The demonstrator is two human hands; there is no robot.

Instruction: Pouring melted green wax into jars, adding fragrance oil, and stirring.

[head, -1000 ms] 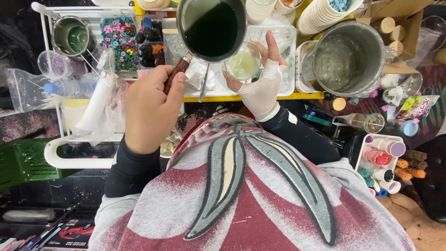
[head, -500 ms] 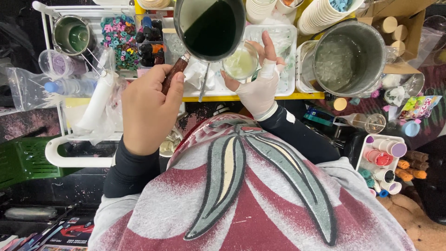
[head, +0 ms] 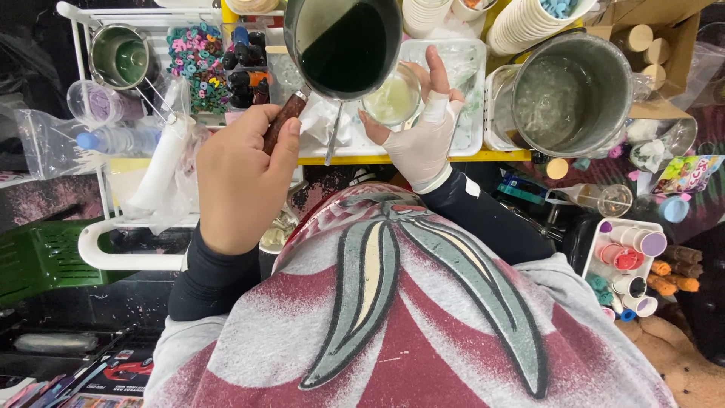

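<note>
My left hand (head: 240, 181) grips the brown handle of a small metal saucepan (head: 343, 47) filled with dark green liquid, held above the work tray. My right hand (head: 424, 130), in a white fingerless glove, holds a small clear glass cup (head: 391, 100) with pale yellowish contents right beside the pan's rim. Both hover over a white tray (head: 468, 121) on a yellow-edged surface. A thin metal rod (head: 333, 136) lies on the tray below the pan.
A big steel pot (head: 570, 91) with cloudy clear contents stands at the right. At the left are a small metal pot (head: 119, 54), a tray of coloured beads (head: 198, 57) and a plastic bottle (head: 113, 140). Small paint pots (head: 630, 261) sit at the lower right.
The saucepan has shifted slightly toward the glass cup and my right hand has tilted a little; otherwise the hands stay in place.
</note>
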